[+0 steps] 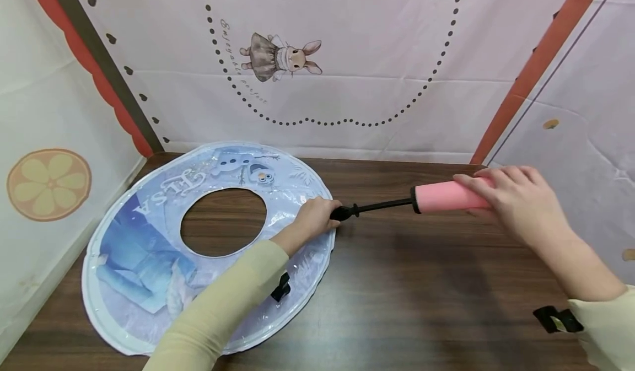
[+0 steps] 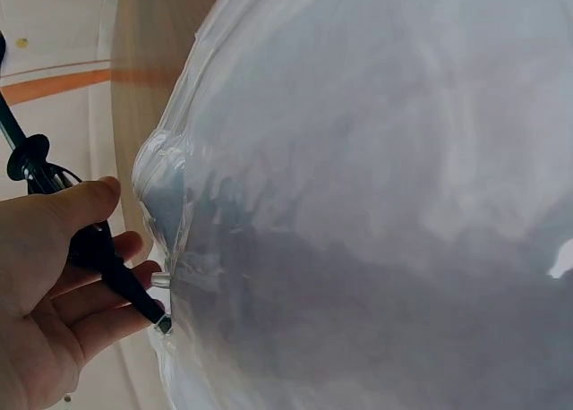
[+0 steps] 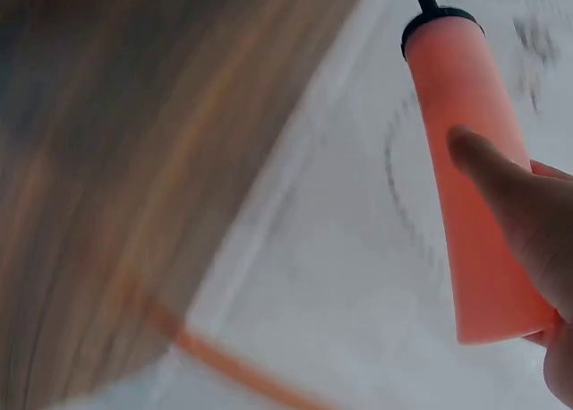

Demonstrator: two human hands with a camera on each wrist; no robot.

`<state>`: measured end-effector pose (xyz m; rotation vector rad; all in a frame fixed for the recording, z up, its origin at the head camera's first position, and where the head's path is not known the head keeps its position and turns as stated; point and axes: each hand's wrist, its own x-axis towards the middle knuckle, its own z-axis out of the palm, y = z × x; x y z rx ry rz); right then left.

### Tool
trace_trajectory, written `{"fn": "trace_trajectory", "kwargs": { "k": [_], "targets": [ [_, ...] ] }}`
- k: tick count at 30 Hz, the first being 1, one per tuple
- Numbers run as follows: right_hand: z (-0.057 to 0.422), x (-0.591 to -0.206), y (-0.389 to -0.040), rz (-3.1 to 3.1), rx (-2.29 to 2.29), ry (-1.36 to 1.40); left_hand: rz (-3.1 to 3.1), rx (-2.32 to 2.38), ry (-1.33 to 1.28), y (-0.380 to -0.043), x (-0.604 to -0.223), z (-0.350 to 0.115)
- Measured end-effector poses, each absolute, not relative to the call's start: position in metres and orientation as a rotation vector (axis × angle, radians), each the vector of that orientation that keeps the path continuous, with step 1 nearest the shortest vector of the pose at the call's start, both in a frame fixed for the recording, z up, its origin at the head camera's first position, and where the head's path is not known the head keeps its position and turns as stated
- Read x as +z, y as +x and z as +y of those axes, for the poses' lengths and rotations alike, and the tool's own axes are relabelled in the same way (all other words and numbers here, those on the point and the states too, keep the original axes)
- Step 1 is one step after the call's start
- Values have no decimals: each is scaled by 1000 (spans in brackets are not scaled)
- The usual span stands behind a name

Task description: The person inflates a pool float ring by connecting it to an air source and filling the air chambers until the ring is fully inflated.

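A round swim ring [image 1: 129,316] with blue and lilac cartoon prints lies on the table, looking puffed up. At its right edge my left hand [image 1: 313,216] grips the black nozzle end [image 1: 342,213] of a hand air pump. In the left wrist view the nozzle tip [image 2: 159,319] meets the ring's clear edge beside a small clear stub [image 2: 161,280]; whether it sits inside a valve I cannot tell. My right hand [image 1: 521,205] holds the pump's pink barrel [image 1: 441,196], raised to the right. A length of black rod [image 1: 387,204] shows between the two hands.
The dark wooden table [image 1: 397,305] extends under the ring and to the right. Printed cloth [image 1: 357,46] with a rabbit figure hangs behind, and more cloth covers the left and right sides. A black strap piece [image 1: 558,320] shows by the right sleeve.
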<state>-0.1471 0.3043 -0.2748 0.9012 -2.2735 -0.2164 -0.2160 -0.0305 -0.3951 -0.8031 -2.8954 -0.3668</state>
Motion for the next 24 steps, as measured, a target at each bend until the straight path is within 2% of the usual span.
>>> {"fn": "trace_trajectory", "kwargs": {
  "k": [7, 11, 17, 24],
  "targets": [
    [234, -312, -167, -2186, -285, 942, -2839, -359, -812, -213, -398, -31],
    [218, -324, -171, -2154, -286, 935, -2825, -337, -784, -212, -400, -31],
    [236, -310, -166, -2206, -301, 976, -2870, -430, -751, -211, -401, -29],
    [293, -282, -149, -2267, -234, 942, -2907, -374, -760, -210, -398, -29]
  ]
}}
